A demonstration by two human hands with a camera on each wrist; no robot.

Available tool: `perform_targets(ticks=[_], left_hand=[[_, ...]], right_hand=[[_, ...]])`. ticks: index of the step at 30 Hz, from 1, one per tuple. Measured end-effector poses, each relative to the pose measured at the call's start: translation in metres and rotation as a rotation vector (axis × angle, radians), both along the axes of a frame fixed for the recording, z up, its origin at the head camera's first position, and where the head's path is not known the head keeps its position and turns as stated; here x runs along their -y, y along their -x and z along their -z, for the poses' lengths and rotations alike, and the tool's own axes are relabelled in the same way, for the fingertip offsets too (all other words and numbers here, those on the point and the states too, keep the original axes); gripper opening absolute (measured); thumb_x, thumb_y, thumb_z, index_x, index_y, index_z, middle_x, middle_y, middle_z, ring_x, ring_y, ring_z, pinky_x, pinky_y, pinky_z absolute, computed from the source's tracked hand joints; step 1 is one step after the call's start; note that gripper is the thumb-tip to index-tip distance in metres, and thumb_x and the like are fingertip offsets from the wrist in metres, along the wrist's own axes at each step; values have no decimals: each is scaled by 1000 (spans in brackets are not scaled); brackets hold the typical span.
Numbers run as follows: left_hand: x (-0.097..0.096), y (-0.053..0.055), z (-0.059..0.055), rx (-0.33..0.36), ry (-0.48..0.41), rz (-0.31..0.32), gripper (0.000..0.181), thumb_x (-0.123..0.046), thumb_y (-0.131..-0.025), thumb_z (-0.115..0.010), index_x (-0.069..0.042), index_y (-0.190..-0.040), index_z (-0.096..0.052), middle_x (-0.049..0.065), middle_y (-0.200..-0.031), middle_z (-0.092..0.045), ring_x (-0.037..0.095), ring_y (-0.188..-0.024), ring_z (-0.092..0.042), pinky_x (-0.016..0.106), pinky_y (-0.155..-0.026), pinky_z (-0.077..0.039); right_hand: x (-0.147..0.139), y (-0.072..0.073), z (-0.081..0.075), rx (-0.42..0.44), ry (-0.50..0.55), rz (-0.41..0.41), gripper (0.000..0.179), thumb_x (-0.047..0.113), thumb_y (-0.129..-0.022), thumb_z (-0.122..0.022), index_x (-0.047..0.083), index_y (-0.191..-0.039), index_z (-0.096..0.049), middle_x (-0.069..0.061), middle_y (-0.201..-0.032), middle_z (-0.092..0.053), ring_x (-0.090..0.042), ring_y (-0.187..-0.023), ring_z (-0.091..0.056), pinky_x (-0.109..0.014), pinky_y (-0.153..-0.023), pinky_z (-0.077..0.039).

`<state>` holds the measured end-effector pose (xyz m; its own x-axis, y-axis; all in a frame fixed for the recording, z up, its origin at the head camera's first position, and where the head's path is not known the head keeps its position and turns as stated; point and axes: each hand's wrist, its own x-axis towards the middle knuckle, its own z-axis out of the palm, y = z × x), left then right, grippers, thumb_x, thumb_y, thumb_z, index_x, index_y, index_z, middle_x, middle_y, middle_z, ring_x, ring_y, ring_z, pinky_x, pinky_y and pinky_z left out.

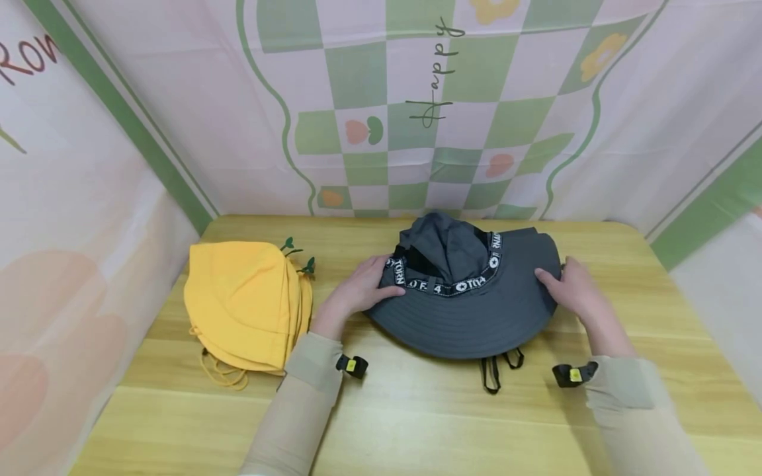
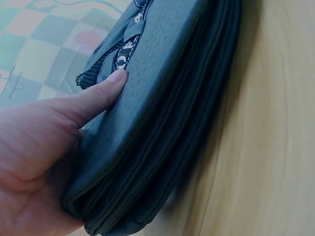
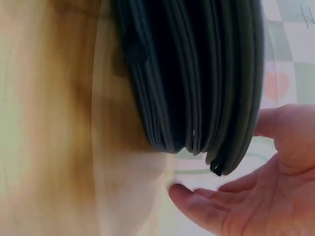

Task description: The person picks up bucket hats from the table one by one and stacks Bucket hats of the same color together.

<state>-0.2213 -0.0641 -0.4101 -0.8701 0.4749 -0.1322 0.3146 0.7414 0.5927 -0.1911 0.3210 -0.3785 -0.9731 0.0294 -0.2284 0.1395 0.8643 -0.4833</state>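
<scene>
A stack of dark grey brimmed hats (image 1: 464,330) lies on the table, its soft crown up and a black band with white lettering around it. My left hand (image 1: 360,288) grips the stack's left side, the thumb on the top brim (image 2: 142,93) beside the band and the other fingers hidden underneath. At the right end is my right hand (image 1: 574,287), its thumb over the brim's edge. The right wrist view shows that hand's fingers (image 3: 202,206) extended below the layered brims (image 3: 192,73), a gap between them and the fabric.
Folded yellow hats (image 1: 244,297) sit at the table's left, with green sprout ornaments (image 1: 307,266) and a yellow cord (image 1: 223,377). Black cord loops (image 1: 491,375) stick out from under the grey brim. A patterned cloth (image 1: 417,152) hangs behind the wooden table (image 1: 428,423).
</scene>
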Motion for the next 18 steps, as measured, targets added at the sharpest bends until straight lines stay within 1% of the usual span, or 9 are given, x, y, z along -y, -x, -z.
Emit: perform_targets(ticks=[2,4,6,9,12,14,15,17,18], left_hand=[[0,0,0,2,-6,3,79,-45,-97,-63,-7,-157,-28,15,-161,-34,30,-151,-30,42,-125,-26],[1,1,1,4,-11,9,78,-44,-97,-63,-8,-157,-29,15,-161,-35,30,-151,-31,42,-125,-25],[1,2,2,3,-20,16,78,-43,-97,-63,-8,-157,-29,15,-160,-35,30,-150,-32,42,-125,-26],[2,2,1,0,-23,26,77,-42,-97,-63,-8,-157,-29,14,-160,-36,30,-150,-33,42,-124,-26],[2,2,0,1,-20,32,76,-42,-98,-62,-7,-157,-29,15,-160,-36,30,-150,-33,42,-124,-27],[3,1,0,2,-17,32,76,-43,-98,-62,-7,-157,-29,14,-161,-36,30,-150,-33,42,-124,-27],[3,1,0,0,-17,33,76,-43,-98,-62,-7,-157,-29,14,-161,-36,30,-150,-33,42,-124,-27],[3,1,0,-7,-17,36,76,-43,-98,-61,-7,-157,-29,14,-161,-36,30,-150,-33,42,-124,-27],[2,1,0,-12,-17,37,76,-43,-98,-61,-7,-157,-29,14,-160,-36,30,-150,-34,42,-124,-27]], right_hand=[[-2,-2,0,59,22,-8,83,45,-107,-30,-29,-143,-16,-54,-139,-28,-65,-128,-35,-68,-105,-37],[-3,-3,1,92,73,-11,86,50,-106,-29,-25,-146,-16,-51,-143,-28,-63,-131,-35,-67,-106,-36],[-2,-3,5,117,167,-12,89,53,-105,-31,-19,-151,-6,-48,-150,-19,-62,-138,-26,-68,-112,-30],[-2,-3,13,115,328,-16,94,54,-104,-38,-10,-155,7,-42,-157,-8,-59,-145,-15,-68,-116,-21],[-4,-3,19,113,444,-27,96,53,-102,-44,0,-157,14,-36,-162,-2,-55,-149,-11,-66,-118,-18],[-5,-2,23,125,503,-24,95,52,-102,-46,6,-158,17,-32,-164,-2,-49,-149,-20,-55,-119,-31],[-6,-2,24,131,534,-20,94,50,-103,-46,7,-158,17,-31,-164,-3,-45,-147,-27,-48,-116,-39],[-7,-2,26,156,623,3,91,45,-104,-46,11,-158,19,-31,-164,-3,-32,-138,-44,-33,-102,-52],[-8,-2,27,173,683,21,90,42,-105,-46,13,-158,21,-30,-164,-1,-29,-137,-46,-26,-95,-54]])
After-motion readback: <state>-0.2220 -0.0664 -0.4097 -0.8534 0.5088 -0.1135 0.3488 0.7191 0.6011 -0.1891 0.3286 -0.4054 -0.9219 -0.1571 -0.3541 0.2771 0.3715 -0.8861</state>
